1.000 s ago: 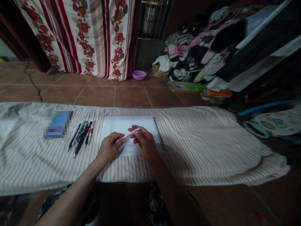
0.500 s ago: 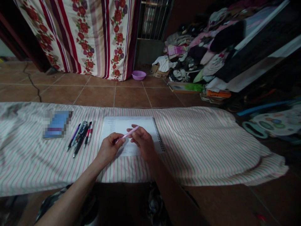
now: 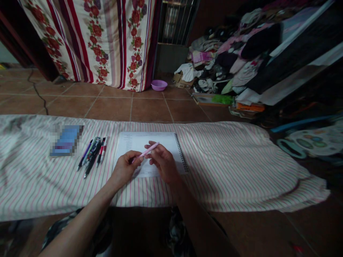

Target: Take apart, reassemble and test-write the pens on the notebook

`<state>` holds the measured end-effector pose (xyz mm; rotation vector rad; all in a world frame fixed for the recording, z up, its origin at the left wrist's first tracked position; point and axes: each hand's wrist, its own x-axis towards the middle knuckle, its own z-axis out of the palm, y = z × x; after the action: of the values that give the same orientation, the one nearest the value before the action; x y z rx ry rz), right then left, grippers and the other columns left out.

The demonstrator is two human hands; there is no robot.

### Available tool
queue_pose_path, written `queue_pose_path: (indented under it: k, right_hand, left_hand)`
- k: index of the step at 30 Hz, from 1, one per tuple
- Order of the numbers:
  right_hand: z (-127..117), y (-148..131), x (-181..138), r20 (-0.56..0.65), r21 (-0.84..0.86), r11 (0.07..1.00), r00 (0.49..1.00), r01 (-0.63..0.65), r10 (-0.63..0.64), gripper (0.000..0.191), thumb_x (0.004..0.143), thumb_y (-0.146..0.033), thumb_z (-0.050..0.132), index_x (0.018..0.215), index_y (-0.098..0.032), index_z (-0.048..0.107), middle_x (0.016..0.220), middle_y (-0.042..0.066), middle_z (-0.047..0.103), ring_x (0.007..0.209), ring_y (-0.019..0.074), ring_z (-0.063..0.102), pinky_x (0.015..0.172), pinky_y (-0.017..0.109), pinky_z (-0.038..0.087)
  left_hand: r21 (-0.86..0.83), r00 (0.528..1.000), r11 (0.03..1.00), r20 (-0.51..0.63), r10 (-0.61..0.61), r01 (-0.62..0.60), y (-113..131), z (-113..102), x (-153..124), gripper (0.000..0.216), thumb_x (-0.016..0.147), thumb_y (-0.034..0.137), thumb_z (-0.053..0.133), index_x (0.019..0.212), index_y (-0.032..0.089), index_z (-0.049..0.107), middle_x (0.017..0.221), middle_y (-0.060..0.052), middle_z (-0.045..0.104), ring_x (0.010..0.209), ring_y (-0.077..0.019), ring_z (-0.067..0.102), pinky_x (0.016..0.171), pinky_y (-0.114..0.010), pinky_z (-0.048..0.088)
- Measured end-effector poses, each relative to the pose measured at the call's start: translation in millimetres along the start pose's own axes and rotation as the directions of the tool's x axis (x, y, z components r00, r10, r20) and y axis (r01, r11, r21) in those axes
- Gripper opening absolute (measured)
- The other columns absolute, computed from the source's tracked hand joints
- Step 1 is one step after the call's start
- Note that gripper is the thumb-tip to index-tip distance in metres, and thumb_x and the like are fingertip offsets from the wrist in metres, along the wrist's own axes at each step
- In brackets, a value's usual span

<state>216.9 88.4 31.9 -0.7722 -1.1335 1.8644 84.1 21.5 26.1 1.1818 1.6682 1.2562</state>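
Note:
A pink pen (image 3: 147,151) is held between both my hands over an open spiral notebook (image 3: 139,142) that lies on a striped cloth (image 3: 227,164). My left hand (image 3: 124,170) pinches the pen's lower end. My right hand (image 3: 163,162) grips its upper part with closed fingers. Left of the notebook lie several pens (image 3: 92,156) side by side.
A blurred blue card-like object (image 3: 65,140) lies left of the pens. Beyond the cloth is brown tiled floor (image 3: 150,109), a small purple bowl (image 3: 159,85), a floral curtain (image 3: 102,39), and a heap of clothes (image 3: 227,64) at the right.
Both hands stay on the pink pen over the notebook; they have shifted only slightly and the pen has tilted a little.

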Motion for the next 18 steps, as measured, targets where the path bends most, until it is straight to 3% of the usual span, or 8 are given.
queue_pose_path:
  k: [7, 9, 13, 18]
  right_hand:
    - [-2.5, 6.6, 3.4, -0.056, -0.088, 0.996, 0.998, 0.025, -0.03, 0.019, 0.067, -0.032, 0.068, 0.074, -0.017, 0.06, 0.063, -0.001, 0.064, 0.057, 0.0111, 0.06, 0.047, 0.02, 0.044]
    - [-1.8, 6.1, 3.1, -0.054, -0.065, 0.998, 0.998, 0.01, -0.013, 0.021, 0.066, -0.032, 0.069, 0.079, -0.018, 0.06, 0.067, 0.0, 0.066, 0.058, 0.0113, 0.061, 0.048, 0.02, 0.045]
    - [-2.0, 3.0, 1.9, -0.012, -0.056, 0.998, 1.0, -0.002, 0.001, 0.03, 0.066, -0.031, 0.068, 0.093, -0.02, 0.063, 0.093, 0.005, 0.069, 0.065, 0.0121, 0.063, 0.052, 0.022, 0.047]
    - [-2.0, 5.1, 2.6, -0.07, -0.154, 0.988, 0.997, 0.028, -0.039, 0.015, 0.066, -0.031, 0.068, 0.073, -0.018, 0.065, 0.064, 0.0, 0.066, 0.054, 0.0099, 0.058, 0.048, 0.021, 0.045]
  left_hand:
    - [0.039, 1.0, 0.999, -0.002, 0.003, -0.003, 1.1, 1.0, -1.8, 0.025, 0.074, 0.038, 0.057, 0.082, 0.015, 0.063, 0.06, 0.001, 0.057, 0.056, -0.0118, 0.051, 0.052, -0.024, 0.041]
    - [0.038, 1.0, 0.999, 0.009, 0.0, 0.0, 3.0, 1.1, -1.9, 0.024, 0.074, 0.038, 0.057, 0.082, 0.016, 0.064, 0.06, 0.001, 0.057, 0.056, -0.0119, 0.051, 0.052, -0.024, 0.041]
    - [0.032, 1.0, 0.999, 0.01, 0.013, -0.013, 3.8, 0.2, -1.4, 0.025, 0.074, 0.038, 0.057, 0.082, 0.016, 0.064, 0.062, 0.001, 0.058, 0.056, -0.0119, 0.051, 0.053, -0.025, 0.041]
    - [0.079, 0.999, 0.996, -0.003, 0.034, -0.034, 1.2, 0.7, -1.8, 0.024, 0.074, 0.038, 0.056, 0.081, 0.016, 0.064, 0.059, 0.001, 0.056, 0.057, -0.0125, 0.051, 0.054, -0.025, 0.04]
